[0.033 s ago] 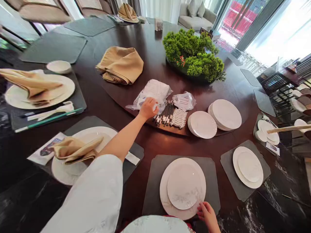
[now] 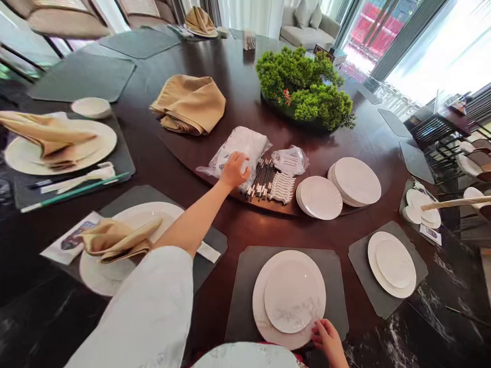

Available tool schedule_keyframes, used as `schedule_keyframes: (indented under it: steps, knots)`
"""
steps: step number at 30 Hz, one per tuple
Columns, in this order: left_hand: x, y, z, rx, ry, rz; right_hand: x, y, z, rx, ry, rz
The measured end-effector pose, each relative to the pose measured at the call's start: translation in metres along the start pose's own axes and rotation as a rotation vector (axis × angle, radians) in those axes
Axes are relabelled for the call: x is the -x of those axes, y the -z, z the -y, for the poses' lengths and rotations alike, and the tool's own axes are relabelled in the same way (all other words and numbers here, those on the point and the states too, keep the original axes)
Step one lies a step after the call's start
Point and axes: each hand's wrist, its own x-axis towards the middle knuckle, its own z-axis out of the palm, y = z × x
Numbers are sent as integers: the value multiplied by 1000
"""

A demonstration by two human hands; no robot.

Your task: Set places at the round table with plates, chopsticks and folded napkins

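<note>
Dining room from where I stand, home or restaurant unclear, big round dark table (image 2: 238, 227), grey placemats (image 2: 82, 76), stacked plates (image 2: 291, 296), folded napkins (image 2: 194, 102), padded chairs (image 2: 69, 23), sofa (image 2: 307, 36), tall windows (image 2: 437, 51).

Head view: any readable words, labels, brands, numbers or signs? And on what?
None can be read.
White printed packet at the left place setting: picture visible, any lettering too small.
White printed packet at the far-right setting: too small.
Plastic-wrapped pack at the left hand: faint marks, too blurred.
Small block at the back of the table: markings too blurred.
</note>
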Motion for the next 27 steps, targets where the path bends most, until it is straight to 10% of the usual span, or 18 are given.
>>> schedule_keyframes:
  steps: [5, 8, 17, 27]
  knots:
    - [-35, -16, 0, -146, 265, 350, -4, -8, 6, -15, 30, 26]
    - [-39, -26, 11, -304, 385, 337, -6, -11, 6, -3, 47, 45]
    - [-16, -31, 24, -372, 170, 236, -3, -9, 0, -1, 104, 21]
    - [-29, -6, 21, -471, 181, 401, 7, -15, -2, -8, 158, 21]
